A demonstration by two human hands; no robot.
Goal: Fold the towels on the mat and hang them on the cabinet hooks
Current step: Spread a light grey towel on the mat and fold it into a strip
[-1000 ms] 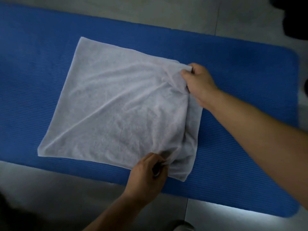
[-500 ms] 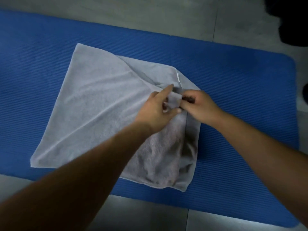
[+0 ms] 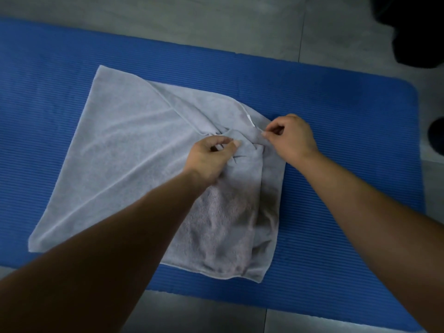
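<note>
**Mat** (image 3: 348,140): blue and ribbed, laid lengthwise across the grey tiled floor (image 3: 216,25). Its right end has rounded corners; its left end runs out of view.

**Towel** (image 3: 125,150): one, pale grey, on the mat. It covers the mat's middle and reaches from near the mat's far edge almost to its near edge. The part toward the mat's left end lies flat. Toward the mat's right end a layer is folded back over itself and the cloth is bunched into creases. A small white tag (image 3: 249,118) shows on the hem at the far side of that bunch.

**Your left hand** (image 3: 209,157): over the mat's middle, fingers curled, with thumb and forefinger pinching a ridge of the towel at the bunch. Your forearm crosses the mat's near edge and hides part of the towel.

**Your right hand** (image 3: 292,138): on the side of your left hand toward the mat's right end, close to it but not touching. Thumb and forefinger nip the gathered towel corner beside the tag, and the other fingers are curled in.

**Dark shape** (image 3: 413,30): on the floor beyond the mat's far right corner, too dim to identify.

**Second dark shape** (image 3: 436,135): off the mat's right end and cut by the picture's edge; you cannot tell what it is either.
</note>
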